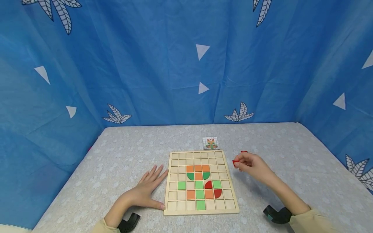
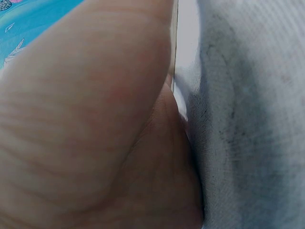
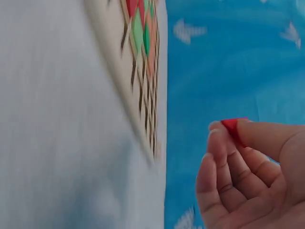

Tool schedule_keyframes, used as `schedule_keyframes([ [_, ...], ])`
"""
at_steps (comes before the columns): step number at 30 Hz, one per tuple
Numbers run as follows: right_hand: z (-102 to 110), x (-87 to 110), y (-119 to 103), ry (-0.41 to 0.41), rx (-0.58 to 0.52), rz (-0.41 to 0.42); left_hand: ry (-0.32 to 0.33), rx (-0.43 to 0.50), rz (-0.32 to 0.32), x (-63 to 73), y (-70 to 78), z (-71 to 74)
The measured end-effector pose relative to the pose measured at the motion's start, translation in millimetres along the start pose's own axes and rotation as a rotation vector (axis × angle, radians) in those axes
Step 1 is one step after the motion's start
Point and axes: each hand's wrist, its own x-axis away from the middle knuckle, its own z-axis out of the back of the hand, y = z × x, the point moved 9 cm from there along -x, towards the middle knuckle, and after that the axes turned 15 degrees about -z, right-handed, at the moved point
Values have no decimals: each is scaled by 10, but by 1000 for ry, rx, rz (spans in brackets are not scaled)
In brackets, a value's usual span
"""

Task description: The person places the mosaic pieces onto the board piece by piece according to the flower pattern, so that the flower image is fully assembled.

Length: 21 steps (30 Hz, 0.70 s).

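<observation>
A square wooden grid board (image 1: 201, 212) lies on the table with orange, light green, dark green and dark red pieces in its cells. To its right, my right hand (image 1: 253, 165) pinches a small red piece (image 3: 230, 125) between thumb and fingertips, raised above the table. The fingers cover part of that piece; a pointed corner shows. Another red piece (image 1: 244, 151) peeks out just behind this hand. My left hand (image 1: 144, 191) has its fingers spread on the table, thumb and index fingertips right at the board's left edge. Mostly palm and thumb base fill the left wrist view.
A small printed pattern card (image 1: 210, 142) lies at the board's far edge. The table wears a pale floral cloth (image 1: 137, 145). Blue curtains (image 1: 163, 81) with white leaf and triangle prints surround its back and sides. Each wrist carries a black camera (image 1: 278, 215).
</observation>
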Motion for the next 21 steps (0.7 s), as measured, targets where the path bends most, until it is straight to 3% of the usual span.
schedule_keyframes([
  [4, -411, -23, -132, -170, -152, -27, -2, 4, -2, 1, -2, -4],
  [7, -688, -8, -250, -248, -193, -20, 1, 8, -6, 2, -3, 1],
  [14, -1053, -27, -388, -296, -254, 23, -7, 4, -11, 4, -4, 1],
  [21, -1123, -77, -365, -284, -261, 3, -3, 4, -11, 10, -7, -2],
])
